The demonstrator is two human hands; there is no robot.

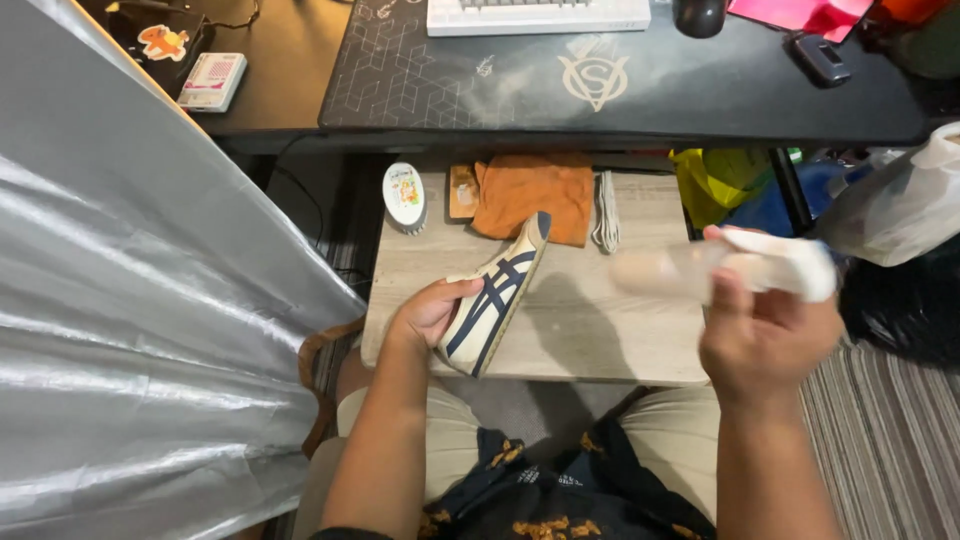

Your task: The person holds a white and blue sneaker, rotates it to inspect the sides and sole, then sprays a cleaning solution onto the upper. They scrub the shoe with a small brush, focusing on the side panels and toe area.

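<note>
My left hand (428, 312) grips a cream sneaker (497, 295) with dark blue stripes, holding it on its side above a low wooden board (640, 330). To the right, over the board's edge, my right hand (765, 335) is closed around a pale, blurred bottle (670, 270) with a white cloth (800, 262) wrapped at its near end. The bottle points left toward the sneaker but stays apart from it.
At the back of the board lie an oval white brush (405, 196), a small brown block (463, 190), an orange cloth (535, 195) and white laces (606, 210). A black desk (640, 90) with a keyboard stands beyond. Silver sheeting (130, 330) fills the left; bags (890, 205) sit right.
</note>
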